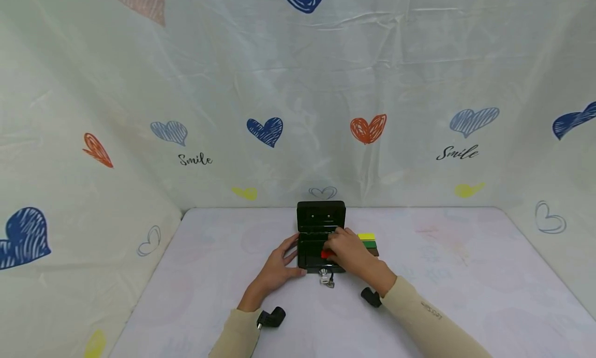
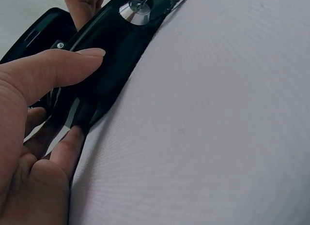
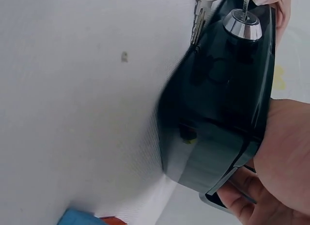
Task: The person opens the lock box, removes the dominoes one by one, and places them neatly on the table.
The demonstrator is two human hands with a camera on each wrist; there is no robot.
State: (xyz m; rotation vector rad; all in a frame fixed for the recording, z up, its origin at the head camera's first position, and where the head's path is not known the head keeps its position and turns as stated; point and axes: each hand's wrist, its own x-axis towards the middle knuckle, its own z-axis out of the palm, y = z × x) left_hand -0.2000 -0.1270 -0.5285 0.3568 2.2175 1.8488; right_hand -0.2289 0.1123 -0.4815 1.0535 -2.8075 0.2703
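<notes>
A black metal cash box (image 1: 321, 269) stands with its lid (image 1: 321, 213) raised at the back. My left hand (image 1: 277, 267) holds it at the left side, the thumb (image 2: 72, 67) flat on the front wall and the fingers against the side wall. Reaching over the right wall, my right hand (image 1: 349, 250) pinches a small red piece (image 1: 326, 254) inside the box; its fingertips are partly hidden. A silver lock (image 3: 243, 25) sits on the front wall with a key in it, and another key (image 3: 199, 22) hangs beside it.
Right of the box, partly behind the right hand, lie flat yellow (image 1: 366, 237), green (image 1: 369, 244) and brown pieces. A blue piece (image 3: 80, 218) shows low in the right wrist view. Small black devices (image 1: 272, 317) are on both wrists. A heart-patterned sheet (image 1: 298, 89) surrounds the white table (image 1: 209, 244).
</notes>
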